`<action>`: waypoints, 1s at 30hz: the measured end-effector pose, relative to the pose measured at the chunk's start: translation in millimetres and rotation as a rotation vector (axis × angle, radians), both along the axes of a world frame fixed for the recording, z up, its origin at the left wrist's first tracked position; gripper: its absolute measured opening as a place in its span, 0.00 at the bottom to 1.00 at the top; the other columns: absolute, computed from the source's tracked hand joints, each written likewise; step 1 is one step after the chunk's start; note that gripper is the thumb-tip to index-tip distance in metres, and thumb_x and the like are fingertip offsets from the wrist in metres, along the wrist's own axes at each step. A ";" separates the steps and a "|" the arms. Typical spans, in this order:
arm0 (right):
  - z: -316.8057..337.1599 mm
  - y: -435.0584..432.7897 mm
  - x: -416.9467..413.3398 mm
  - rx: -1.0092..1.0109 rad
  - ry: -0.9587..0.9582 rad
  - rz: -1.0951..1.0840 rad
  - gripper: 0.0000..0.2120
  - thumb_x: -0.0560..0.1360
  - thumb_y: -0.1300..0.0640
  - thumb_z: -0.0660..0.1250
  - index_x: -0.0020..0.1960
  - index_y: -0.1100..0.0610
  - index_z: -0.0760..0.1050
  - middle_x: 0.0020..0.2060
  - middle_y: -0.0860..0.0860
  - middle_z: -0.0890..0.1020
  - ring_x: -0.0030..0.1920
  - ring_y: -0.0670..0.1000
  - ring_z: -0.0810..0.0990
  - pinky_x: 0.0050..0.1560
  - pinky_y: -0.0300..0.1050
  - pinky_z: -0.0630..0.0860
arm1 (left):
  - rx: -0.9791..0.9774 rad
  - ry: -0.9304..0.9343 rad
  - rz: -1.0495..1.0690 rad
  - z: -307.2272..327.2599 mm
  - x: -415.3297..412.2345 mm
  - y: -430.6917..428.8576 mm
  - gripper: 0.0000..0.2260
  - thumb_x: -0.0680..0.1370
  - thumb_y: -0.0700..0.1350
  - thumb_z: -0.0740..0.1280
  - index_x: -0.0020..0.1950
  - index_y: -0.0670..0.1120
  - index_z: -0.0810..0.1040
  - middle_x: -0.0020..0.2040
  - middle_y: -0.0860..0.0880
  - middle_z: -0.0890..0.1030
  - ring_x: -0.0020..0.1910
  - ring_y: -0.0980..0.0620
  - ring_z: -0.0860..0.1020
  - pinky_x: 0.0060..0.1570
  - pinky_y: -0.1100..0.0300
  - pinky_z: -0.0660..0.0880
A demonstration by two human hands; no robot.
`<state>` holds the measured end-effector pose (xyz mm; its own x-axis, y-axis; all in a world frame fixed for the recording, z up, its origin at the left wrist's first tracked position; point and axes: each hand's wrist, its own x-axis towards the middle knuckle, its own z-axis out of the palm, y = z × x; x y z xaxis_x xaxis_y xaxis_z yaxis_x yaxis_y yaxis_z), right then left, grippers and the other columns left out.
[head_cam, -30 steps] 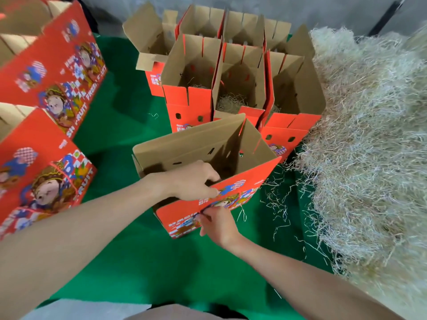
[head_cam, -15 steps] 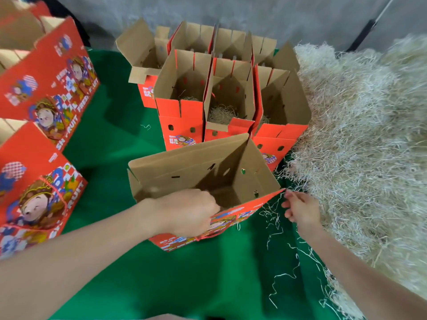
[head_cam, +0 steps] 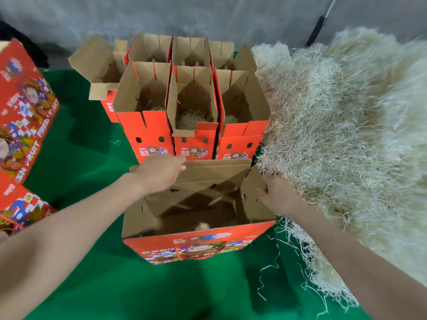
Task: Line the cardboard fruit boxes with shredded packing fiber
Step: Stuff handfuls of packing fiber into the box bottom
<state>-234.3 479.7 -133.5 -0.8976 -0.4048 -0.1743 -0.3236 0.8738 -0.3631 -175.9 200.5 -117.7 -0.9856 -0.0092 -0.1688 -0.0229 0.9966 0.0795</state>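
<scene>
An open red fruit box (head_cam: 198,247) stands on the green cloth right in front of me, brown inside, with no fiber visible in it. My left hand (head_cam: 159,173) lies on its rear flap with the fingers stretched along the top edge. My right hand (head_cam: 280,196) holds the right side flap, fingers curled over its edge. A big pile of pale shredded fiber (head_cam: 346,135) fills the right side and touches that flap. Behind stand three open boxes in a row, and the middle box (head_cam: 195,144) shows a wad of fiber (head_cam: 191,121) at its bottom.
More open boxes (head_cam: 150,49) stand in a back row against the grey wall. Red printed boxes (head_cam: 25,107) lie stacked at the left edge. Loose fiber strands (head_cam: 272,269) trail on the green cloth (head_cam: 92,162). A black pole (head_cam: 316,28) leans at the top right.
The near box has gone from tilted to upright and square to me. My left hand moved from its near wall to the rear flap. My right hand came from the fiber's edge onto the right flap.
</scene>
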 end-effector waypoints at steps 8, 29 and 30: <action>18.5 16.2 8.4 -0.087 -0.152 0.015 0.18 0.79 0.45 0.55 0.43 0.58 0.71 0.27 0.50 0.74 0.27 0.52 0.78 0.24 0.35 0.68 | 0.290 0.037 -0.167 39.9 -37.3 59.5 0.11 0.77 0.51 0.66 0.58 0.49 0.76 0.53 0.55 0.77 0.53 0.55 0.74 0.50 0.64 0.70; 63.0 261.9 -182.0 0.156 0.477 -0.473 0.67 0.58 0.50 0.79 0.68 0.35 0.25 0.65 0.53 0.19 0.68 0.65 0.26 0.63 0.71 0.36 | 0.870 0.154 -0.178 72.9 -178.1 307.7 0.18 0.75 0.46 0.69 0.63 0.52 0.70 0.56 0.58 0.75 0.47 0.63 0.76 0.37 0.71 0.70; 63.8 260.6 -192.2 0.205 0.459 -0.447 0.65 0.58 0.46 0.79 0.69 0.35 0.26 0.65 0.54 0.19 0.68 0.66 0.27 0.61 0.71 0.35 | 0.896 0.155 -0.161 76.4 -183.5 310.1 0.21 0.75 0.46 0.69 0.66 0.52 0.68 0.60 0.56 0.74 0.49 0.63 0.76 0.40 0.71 0.71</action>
